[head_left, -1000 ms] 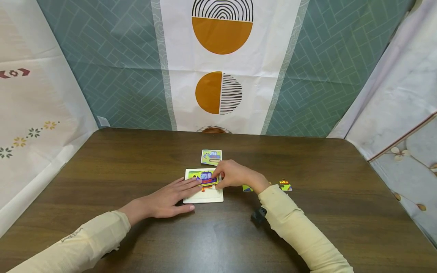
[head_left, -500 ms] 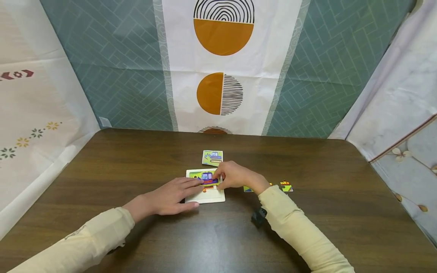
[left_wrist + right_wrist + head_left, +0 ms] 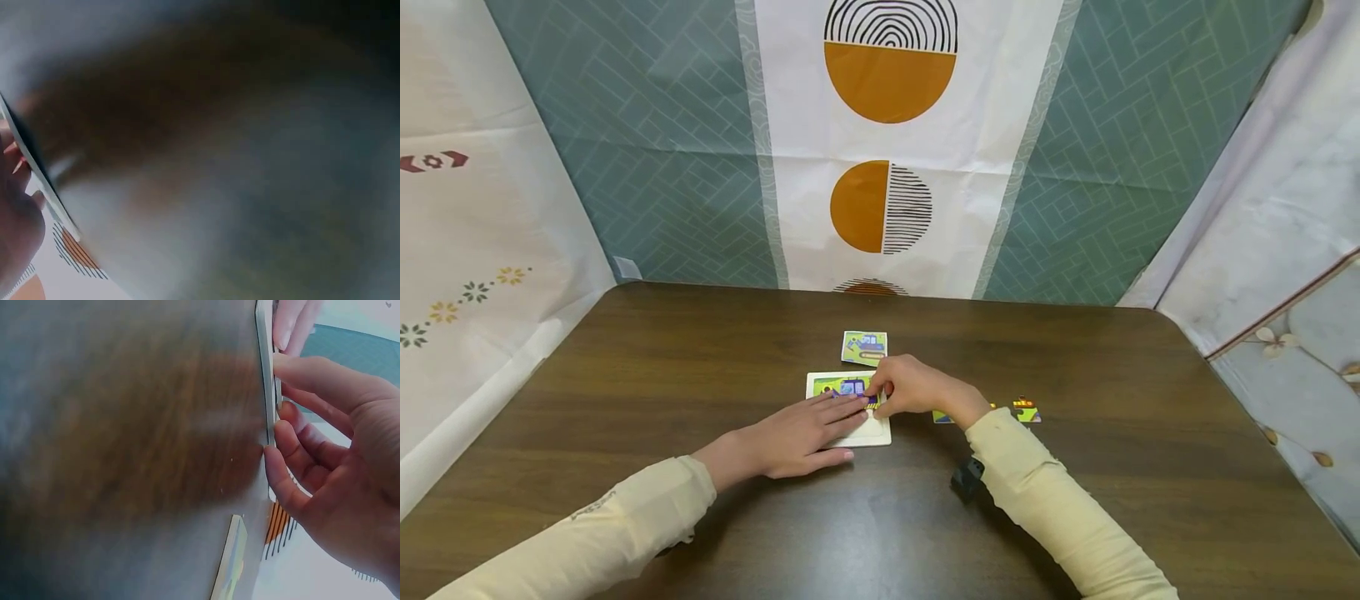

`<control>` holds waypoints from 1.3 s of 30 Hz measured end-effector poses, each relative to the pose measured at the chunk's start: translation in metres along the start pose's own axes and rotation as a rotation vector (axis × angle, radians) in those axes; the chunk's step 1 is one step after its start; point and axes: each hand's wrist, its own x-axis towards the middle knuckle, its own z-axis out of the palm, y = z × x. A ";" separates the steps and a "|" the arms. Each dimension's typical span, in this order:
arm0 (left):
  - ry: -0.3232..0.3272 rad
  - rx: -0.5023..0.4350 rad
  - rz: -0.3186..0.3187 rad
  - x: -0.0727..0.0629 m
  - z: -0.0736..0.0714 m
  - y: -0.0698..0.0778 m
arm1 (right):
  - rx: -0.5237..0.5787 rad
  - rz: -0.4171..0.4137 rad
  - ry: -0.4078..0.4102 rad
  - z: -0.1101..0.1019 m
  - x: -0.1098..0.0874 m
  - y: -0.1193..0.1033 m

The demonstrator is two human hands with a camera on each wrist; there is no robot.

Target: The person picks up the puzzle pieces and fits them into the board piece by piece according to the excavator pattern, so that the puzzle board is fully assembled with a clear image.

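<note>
A white puzzle tray [image 3: 877, 432] lies on the table, with a colourful vehicle picture [image 3: 852, 387] made of pieces in its upper part. Across that picture my left hand [image 3: 801, 437] rests palm down, its straight fingers pressing on the pieces. My right hand [image 3: 921, 387] has thumb and fingers curled at the tray's right side, pinching a puzzle piece that its fingers mostly cover. In the right wrist view the piece's thin edge [image 3: 279, 395] shows between thumb and fingers, and other fingertips touch the tray rim [image 3: 265, 375].
Just behind the tray is a small picture card [image 3: 865, 343] showing an excavator. Loose puzzle pieces [image 3: 1026, 410] lie to the right, some partly hidden by my right wrist. The brown table [image 3: 737, 342] ends at a fabric-covered wall [image 3: 1037, 208].
My left hand has slid right across the picture, so its fingertips are now close to my right hand's fingers. The right hand keeps almost the same place.
</note>
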 end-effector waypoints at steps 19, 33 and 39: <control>-0.016 -0.139 -0.051 -0.002 0.005 -0.003 | -0.095 0.018 0.019 0.001 -0.005 -0.009; -0.013 -0.162 -0.061 -0.001 0.003 -0.002 | -0.090 -0.025 0.049 0.000 -0.007 -0.007; -0.021 -0.175 -0.073 -0.001 0.002 -0.001 | -0.097 -0.036 0.058 0.001 -0.007 -0.008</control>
